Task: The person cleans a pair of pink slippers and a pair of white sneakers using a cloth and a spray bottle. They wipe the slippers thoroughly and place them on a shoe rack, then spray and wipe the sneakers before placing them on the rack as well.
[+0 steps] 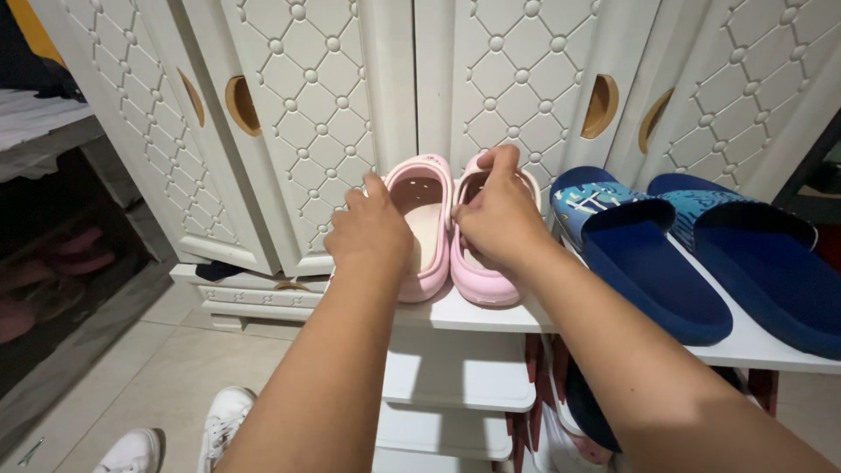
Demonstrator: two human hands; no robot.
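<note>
The picture is bright and evenly lit, with soft light from above and in front. The white cupboard doors (pixel 298 114) show no strong glare. Shadows are soft under the shelf (pixel 464 315) and dark at the left side. The edges bend from a wide lens. Focus is sharp.

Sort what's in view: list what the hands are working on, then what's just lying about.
In hand:
- left pink clog, gripped by the left hand
- right pink clog, gripped by the right hand
- white shelf under both clogs

Lying about:
- blue slides on the same shelf
- white sneakers on the floor
- white wardrobe doors behind
</note>
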